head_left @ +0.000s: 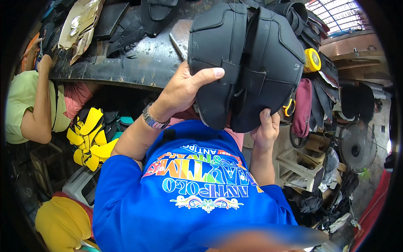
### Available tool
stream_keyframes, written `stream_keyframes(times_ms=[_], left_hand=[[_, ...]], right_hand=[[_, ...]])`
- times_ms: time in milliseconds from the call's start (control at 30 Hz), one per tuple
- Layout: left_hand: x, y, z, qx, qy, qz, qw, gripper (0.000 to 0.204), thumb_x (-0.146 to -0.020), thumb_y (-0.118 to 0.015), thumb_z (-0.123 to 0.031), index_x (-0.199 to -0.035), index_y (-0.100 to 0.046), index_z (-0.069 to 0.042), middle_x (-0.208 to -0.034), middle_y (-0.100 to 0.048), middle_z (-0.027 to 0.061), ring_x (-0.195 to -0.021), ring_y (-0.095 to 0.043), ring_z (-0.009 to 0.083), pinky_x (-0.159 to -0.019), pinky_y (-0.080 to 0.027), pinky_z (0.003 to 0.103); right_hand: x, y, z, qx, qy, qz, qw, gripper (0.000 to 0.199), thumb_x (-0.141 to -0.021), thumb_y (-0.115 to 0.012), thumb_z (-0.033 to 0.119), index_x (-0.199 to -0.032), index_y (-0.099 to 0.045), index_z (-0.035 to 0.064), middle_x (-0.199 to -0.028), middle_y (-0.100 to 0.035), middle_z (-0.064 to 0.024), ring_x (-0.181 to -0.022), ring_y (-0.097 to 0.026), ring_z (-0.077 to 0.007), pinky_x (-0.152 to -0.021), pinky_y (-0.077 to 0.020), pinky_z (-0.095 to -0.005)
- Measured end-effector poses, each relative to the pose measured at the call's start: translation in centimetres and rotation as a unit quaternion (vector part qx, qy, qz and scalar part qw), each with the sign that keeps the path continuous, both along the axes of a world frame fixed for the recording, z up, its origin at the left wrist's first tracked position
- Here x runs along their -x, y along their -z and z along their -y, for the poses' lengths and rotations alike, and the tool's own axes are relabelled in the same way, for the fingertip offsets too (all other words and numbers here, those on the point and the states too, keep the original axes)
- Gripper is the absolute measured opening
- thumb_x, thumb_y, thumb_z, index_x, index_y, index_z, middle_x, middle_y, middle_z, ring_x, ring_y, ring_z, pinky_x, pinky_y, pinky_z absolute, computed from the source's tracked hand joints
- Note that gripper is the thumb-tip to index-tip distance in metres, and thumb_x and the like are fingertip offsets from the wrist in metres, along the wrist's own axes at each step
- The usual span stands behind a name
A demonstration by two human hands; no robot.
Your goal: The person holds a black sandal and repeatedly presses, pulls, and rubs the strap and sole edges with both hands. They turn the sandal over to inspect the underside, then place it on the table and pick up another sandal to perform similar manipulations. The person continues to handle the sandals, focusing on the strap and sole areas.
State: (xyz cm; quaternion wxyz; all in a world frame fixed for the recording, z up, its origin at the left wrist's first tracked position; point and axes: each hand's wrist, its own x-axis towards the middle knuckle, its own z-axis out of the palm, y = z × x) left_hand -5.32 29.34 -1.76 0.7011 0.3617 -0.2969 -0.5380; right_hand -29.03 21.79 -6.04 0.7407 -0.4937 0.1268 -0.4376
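Note:
A pair of black stitched shoe uppers is raised side by side in front of me, the left upper (pixel 214 50) next to the right upper (pixel 275 50). Dark folded openings show between them. My left hand (pixel 184 86), with a watch on its wrist, grips the left upper's edge, thumb across its face and fingers hidden behind. Down at the lower end of the right upper, my right hand (pixel 267 126) is closed, thumb pressed on the edge. Behind the uppers lies a dark worktable (pixel 126 63).
Cardboard pieces (pixel 79 27) and black cut parts (pixel 128 40) lie on the table. At right are a yellow round container (pixel 312 60), yellow-handled scissors (pixel 289 108), a maroon pouch (pixel 303 103), a stool (pixel 300 168) and a fan (pixel 357 149). Co-workers sit at left, near yellow pieces (pixel 90 134).

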Motion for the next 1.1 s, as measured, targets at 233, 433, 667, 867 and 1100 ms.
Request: stream_keyframes(times_ms=[233,433,667,867,1100], left_hand=[[0.3,-0.1,-0.1,-0.003,-0.003,0.022,1.000,0.023,-0.095,-0.067,-0.014,-0.115,-0.064,-0.004,-0.104,-0.066,0.0005,-0.094,-0.060,0.0074,-0.084,-0.051,0.025],[1.1,-1.2,-0.5,-0.009,0.006,0.027,1.000,0.028,-0.096,-0.065,-0.013,-0.121,-0.061,-0.002,-0.111,-0.065,0.0024,-0.100,-0.059,0.0090,-0.088,-0.050,0.026],[1.3,-1.4,-0.5,-0.006,-0.011,0.061,0.998,0.026,-0.097,-0.064,-0.013,-0.119,-0.061,-0.002,-0.110,-0.065,0.0017,-0.100,-0.058,0.0087,-0.088,-0.049,0.026],[1.1,-1.1,-0.9,-0.016,-0.020,0.072,0.997,0.023,-0.097,-0.064,-0.014,-0.116,-0.063,-0.002,-0.107,-0.065,0.0003,-0.099,-0.058,0.0081,-0.088,-0.049,0.026],[1.2,-1.0,-1.0,-0.009,-0.034,0.070,0.997,0.021,-0.097,-0.065,-0.015,-0.113,-0.066,-0.002,-0.103,-0.067,0.0003,-0.093,-0.060,0.0074,-0.084,-0.050,0.025]], right_hand=[[-0.6,-0.5,-0.4,0.017,0.004,-0.023,1.000,0.035,-0.102,-0.053,0.015,-0.130,-0.054,-0.0054,-0.123,-0.064,-0.0161,-0.109,-0.064,-0.0226,-0.095,-0.0512,-0.0356],[-0.8,-0.2,-0.1,-0.010,-0.012,0.006,1.000,0.041,-0.101,-0.054,0.016,-0.136,-0.050,-0.0056,-0.130,-0.061,-0.0200,-0.117,-0.063,-0.0294,-0.101,-0.0503,-0.0408],[-0.3,0.6,-0.2,0.004,-0.002,-0.023,1.000,0.040,-0.101,-0.054,0.016,-0.135,-0.050,-0.0059,-0.130,-0.061,-0.0198,-0.116,-0.063,-0.0286,-0.099,-0.0509,-0.0400],[-0.1,1.2,-0.6,0.014,-0.003,-0.020,1.000,0.033,-0.102,-0.054,0.016,-0.127,-0.056,-0.0057,-0.119,-0.066,-0.0156,-0.107,-0.066,-0.0222,-0.093,-0.0525,-0.0350],[-1.2,-1.0,-1.5,0.024,-0.004,-0.051,0.998,0.030,-0.103,-0.054,0.016,-0.122,-0.059,-0.0049,-0.113,-0.067,-0.0127,-0.101,-0.065,-0.0173,-0.089,-0.0515,-0.0308]])
